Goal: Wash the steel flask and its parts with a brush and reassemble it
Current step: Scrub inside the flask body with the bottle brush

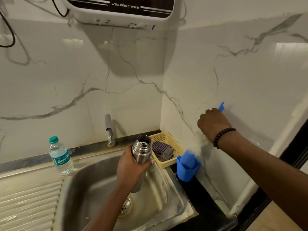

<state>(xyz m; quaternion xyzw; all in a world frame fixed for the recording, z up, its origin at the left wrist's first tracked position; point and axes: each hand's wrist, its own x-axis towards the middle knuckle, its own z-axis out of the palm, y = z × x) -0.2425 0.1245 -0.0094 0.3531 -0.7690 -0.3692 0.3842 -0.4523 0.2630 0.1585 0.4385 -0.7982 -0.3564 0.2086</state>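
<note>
My left hand [129, 170] grips the open steel flask [141, 150] around its body, holding it upright and slightly tilted over the sink [166, 195]. The flask has no cap on its threaded mouth. My right hand [212, 125] is raised near the right wall and grips the blue handle [221, 106] of a bottle brush. The brush's white bristles [199, 144] are blurred and hang just above a blue holder cup [188, 169] on the counter corner. No cap or other flask parts are visible.
A yellow basket [175, 140] with a checked cloth [162, 150] stands behind the blue cup. A tap [109, 129] rises at the sink's back. A plastic water bottle [60, 155] stands on the left drainboard [28, 197]. A water purifier [120, 10] hangs overhead.
</note>
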